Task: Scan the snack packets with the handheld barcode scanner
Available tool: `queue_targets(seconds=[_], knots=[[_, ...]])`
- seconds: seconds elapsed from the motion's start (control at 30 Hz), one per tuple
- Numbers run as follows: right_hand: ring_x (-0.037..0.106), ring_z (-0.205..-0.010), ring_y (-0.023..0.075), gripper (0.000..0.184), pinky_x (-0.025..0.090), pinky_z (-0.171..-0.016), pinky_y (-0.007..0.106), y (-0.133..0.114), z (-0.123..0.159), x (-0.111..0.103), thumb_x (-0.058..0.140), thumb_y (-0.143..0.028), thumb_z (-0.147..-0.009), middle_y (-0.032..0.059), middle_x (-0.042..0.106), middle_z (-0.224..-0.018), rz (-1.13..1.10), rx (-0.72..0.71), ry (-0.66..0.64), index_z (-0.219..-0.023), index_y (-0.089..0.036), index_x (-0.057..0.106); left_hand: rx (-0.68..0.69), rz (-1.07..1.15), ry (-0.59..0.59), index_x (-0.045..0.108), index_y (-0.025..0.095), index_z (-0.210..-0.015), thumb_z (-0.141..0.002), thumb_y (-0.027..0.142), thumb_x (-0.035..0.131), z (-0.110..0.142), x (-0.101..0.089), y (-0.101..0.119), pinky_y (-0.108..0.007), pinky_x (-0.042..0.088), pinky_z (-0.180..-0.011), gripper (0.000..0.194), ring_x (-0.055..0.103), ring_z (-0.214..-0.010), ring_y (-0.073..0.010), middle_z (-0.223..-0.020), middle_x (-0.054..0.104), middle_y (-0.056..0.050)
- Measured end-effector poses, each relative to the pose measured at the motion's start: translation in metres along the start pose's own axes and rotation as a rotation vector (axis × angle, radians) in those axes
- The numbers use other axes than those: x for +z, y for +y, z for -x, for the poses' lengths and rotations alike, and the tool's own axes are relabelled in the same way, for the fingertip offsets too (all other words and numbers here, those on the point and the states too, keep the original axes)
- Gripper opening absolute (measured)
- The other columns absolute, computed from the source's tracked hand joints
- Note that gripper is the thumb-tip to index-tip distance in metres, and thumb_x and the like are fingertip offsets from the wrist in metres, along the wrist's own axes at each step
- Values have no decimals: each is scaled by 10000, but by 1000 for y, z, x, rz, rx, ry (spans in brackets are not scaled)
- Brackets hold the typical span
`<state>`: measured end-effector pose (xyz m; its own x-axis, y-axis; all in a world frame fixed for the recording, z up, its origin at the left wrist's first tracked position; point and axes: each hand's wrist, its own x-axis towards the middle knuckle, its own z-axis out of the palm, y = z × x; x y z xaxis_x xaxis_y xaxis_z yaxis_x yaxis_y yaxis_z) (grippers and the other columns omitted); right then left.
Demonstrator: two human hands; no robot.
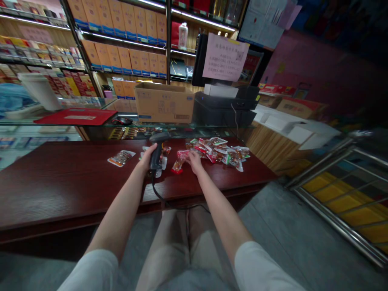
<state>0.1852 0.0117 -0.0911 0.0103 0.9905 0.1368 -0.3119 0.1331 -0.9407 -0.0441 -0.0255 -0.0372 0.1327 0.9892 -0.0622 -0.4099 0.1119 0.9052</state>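
Your desk [72,173] shows glossy, smooth reddish-brown wood at centre left; the packets [212,149] on it look like shiny plastic. Top right of centre hangs matt paper [226,57]; at right, your railing [333,218] is polished metal.

2 pale short sleeves [98,266]; beige trousers [169,242].

Shop display with carton and screen

On a glass display case [163,125], a cardboard box [163,103] stands between a black mouse [122,120] at left and a monitor [200,60] bearing a pale sheet [226,58] at right. Far shelves [168,44] hold orange-and-blue boxes [121,20].
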Motion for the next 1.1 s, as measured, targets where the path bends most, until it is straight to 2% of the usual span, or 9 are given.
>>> queue_targets(seconds=[0.13, 0.3, 0.4, 0.5, 0.77, 0.93, 1.1], knots=[[605, -675, 132, 184, 506, -669, 275, -10, -7, -24, 603, -274, -800, -64, 609, -712, -167, 44, 148, -780, -248, 422, 27, -87, -99, 728, 96, -933, -878, 572, 575, -1, -1, 0, -210, 350, -378, 503, 490, -408, -119, -507, 572, -42], [631, -740, 134, 144, 543, -755, 302, -17, -13, -36, 585, -246, -818, -58, 634, -761, -331, 63, 228, -848, -261, 445, 27, -286, -210, 744, 88, -916, -812, 642, 646, 4, 5, 1, -238, 292, -393, 572, 464, -419, -126, -493, 554, -49], [644, -810, 172, 107, 551, -777, 358, -18, -13, -39, 576, -309, -849, -33, 656, -807, -360, 91, 223, -889, -265, 486, 30, -394, -241, 751, 114, -885, -797, 661, 661, 5, 8, 0, -241, 316, -424, 561, 494, -457, -139, -532, 588, -66], [641, -859, 203, 157, 546, -777, 401, -20, -10, -41, 582, -392, -860, -19, 668, -845, -327, 115, 180, -918, -267, 507, 30, -447, -250, 745, 136, -840, -822, 641, 652, 7, 11, -1, -235, 355, -461, 514, 526, -499, -152, -561, 610, -75], [621, -814, 202, 278, 529, -759, 388, -26, -3, -38, 607, -523, -844, -10, 660, -839, -175, 98, 148, -908, -264, 528, -40, -380, -240, 708, 79, -911, -951, 478, 566, 9, 14, -1, -255, 398, -495, 425, 530, -500, -162, -555, 603, -85], [614, -786, 180, 230, 525, -766, 359, -27, -2, -39, 586, -476, -868, -14, 663, -857, -233, 157, 176, -915, -256, 541, -27, -428, -234, 711, 96, -906, -948, 493, 555, 11, 17, -1, -257, 391, -482, 430, 530, -507, -168, -572, 612, -87], [640, -839, 187, 114, 545, -804, 370, -25, -5, -40, 555, -359, -888, -2, 669, -858, -396, 183, 236, -878, -246, 550, -16, -491, -321, 718, 116, -835, -908, 534, 609, 13, 24, -1, -255, 396, -511, 438, 540, -525, -169, -566, 618, -83]])
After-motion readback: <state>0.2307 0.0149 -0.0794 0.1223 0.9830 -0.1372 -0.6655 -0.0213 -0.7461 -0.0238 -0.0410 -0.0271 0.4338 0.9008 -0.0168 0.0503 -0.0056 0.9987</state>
